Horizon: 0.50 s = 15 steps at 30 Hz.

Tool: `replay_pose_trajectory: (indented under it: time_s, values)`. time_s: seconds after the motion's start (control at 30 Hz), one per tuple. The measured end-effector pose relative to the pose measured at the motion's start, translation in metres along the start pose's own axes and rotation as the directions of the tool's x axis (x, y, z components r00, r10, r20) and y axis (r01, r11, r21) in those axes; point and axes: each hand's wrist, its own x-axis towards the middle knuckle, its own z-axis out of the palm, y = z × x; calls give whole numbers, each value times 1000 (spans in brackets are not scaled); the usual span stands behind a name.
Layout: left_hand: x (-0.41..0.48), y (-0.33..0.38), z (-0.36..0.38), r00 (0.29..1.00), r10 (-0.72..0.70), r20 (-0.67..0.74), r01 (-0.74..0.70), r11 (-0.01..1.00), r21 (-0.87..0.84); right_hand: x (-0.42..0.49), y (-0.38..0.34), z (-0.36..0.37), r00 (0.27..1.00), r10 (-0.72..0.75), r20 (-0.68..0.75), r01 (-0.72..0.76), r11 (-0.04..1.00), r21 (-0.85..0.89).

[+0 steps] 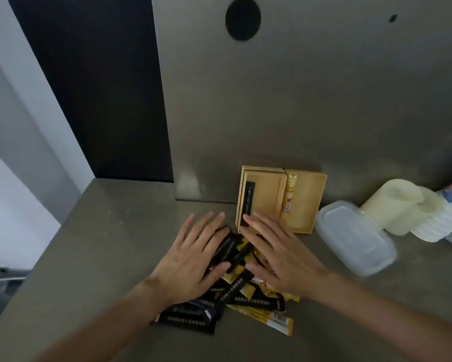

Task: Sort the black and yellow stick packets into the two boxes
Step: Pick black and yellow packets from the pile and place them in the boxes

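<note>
Holding one black packet (247, 202), the left box (268, 197) touches the right box (308, 202) with one yellow packet (288, 199); left hand (191, 259) and right hand (279, 259), fingers (209, 231) straight, half-hide the pile (235, 296).

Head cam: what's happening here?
A person's left hand and right hand are spread flat over a mixed pile of black and yellow stick packets on the counter, gripping nothing. Behind it, the left box holds one black packet and the right box one yellow packet. Most packets are not yet sorted.
</note>
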Motion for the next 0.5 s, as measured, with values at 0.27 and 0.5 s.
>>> replay_pose_trajectory:
  time_s: [0.27, 0.5]
  values:
    - [1, -6, 12, 970, 214, -112, -192, 965, 179, 1, 4, 20, 980, -166, -109, 162, 986, -46]
    - [1, -13, 16, 941, 311, -131, -249, 902, 354, -1, 22, 32, 945, -279, -172, 267, 959, -93]
